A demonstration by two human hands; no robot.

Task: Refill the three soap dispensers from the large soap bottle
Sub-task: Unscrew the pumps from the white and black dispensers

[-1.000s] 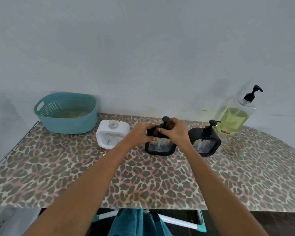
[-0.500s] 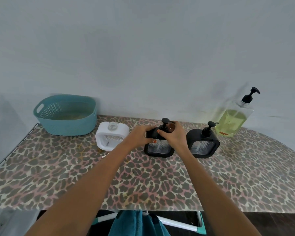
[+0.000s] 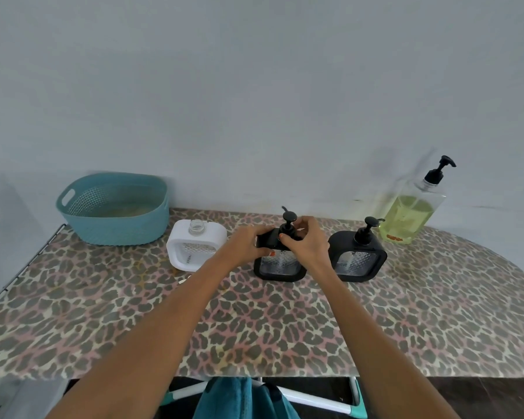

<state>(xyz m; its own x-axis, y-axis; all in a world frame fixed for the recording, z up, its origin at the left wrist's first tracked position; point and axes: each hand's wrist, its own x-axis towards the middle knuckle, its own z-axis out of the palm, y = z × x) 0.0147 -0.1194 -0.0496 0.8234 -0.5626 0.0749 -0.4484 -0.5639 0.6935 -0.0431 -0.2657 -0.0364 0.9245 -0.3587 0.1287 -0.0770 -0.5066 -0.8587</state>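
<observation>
Three square soap dispensers stand in a row on the leopard-print table (image 3: 285, 328). The white dispenser (image 3: 194, 247) on the left has an uncapped clear neck. My left hand (image 3: 248, 243) grips the top left corner of the middle black dispenser (image 3: 280, 267). Its black pump (image 3: 288, 222) is held at the collar by the fingers of my right hand (image 3: 307, 240). The right black dispenser (image 3: 357, 255) stands with its pump on. A large clear soap bottle (image 3: 412, 213) with yellow-green liquid and a black pump is at the back right by the wall.
A teal perforated basket (image 3: 115, 210) sits at the back left against the grey wall. A thin metal rail (image 3: 22, 267) runs along the table's left edge. Teal cloth (image 3: 242, 400) and a white frame show below the front edge.
Both hands stay on the middle black dispenser. My right hand has shifted around the pump collar, and more of the pump head now shows above the fingers. The other things have not moved.
</observation>
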